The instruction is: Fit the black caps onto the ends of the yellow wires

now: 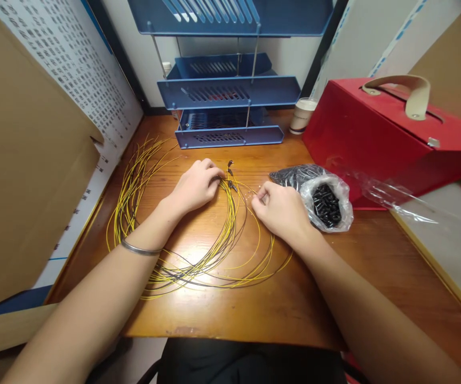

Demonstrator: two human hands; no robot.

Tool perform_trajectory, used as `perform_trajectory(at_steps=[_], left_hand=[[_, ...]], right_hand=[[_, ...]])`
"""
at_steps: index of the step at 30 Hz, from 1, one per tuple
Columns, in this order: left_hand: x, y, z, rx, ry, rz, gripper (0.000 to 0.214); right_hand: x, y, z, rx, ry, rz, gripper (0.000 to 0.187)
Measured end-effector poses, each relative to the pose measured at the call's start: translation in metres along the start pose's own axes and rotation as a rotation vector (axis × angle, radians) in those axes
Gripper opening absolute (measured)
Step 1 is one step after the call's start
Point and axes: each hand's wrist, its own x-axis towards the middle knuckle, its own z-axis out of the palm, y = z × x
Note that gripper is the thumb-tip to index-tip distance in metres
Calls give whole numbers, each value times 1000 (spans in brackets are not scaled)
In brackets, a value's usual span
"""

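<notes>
A loose coil of thin yellow and black wires (216, 249) spreads over the wooden table, its far left loops standing near the wall. My left hand (199, 185) is closed at the top of the coil, its thumb and fingers pinching several wires. Just beyond those fingertips, small black caps (231, 172) sit at some wire ends. My right hand (280, 208) is closed in a pinch, with a yellow wire running to its fingertips; the exact tip is hidden. Tiny white bits (248, 195) lie between the hands. Close to my right hand, a clear plastic bag (346, 208) holds many black caps (326, 207).
Blue tiered trays (230, 137) stand at the back of the table (230, 314). A paper cup (303, 114) is beside them. On the right rests a red box (358, 144) with a beige handle. Cardboard (22, 149) and a printed sheet border the left side.
</notes>
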Motion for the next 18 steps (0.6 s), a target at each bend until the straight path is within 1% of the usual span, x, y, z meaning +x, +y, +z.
perform_trajectory(at_steps=[5,7,11,13,15,18], left_hand=[[0,0,-2,-46,76,-42,19],[0,0,-2,-52,85,-62,17],[0,0,-2,-57,100,-55,16],[-1,1,-2,-47,103,-59,17],[-1,3,-2,-36,83,-60,18],[-1,7,-2,-23,81,-62,25]], right_hand=[[-1,0,-2,30,53,6,13],[-3,0,-7,26,89,7,13],[-10,3,-22,61,187,19,14],[-13,5,-28,67,215,27,14],[-16,8,-31,52,209,36,13],[-19,8,-31,32,153,34,15]])
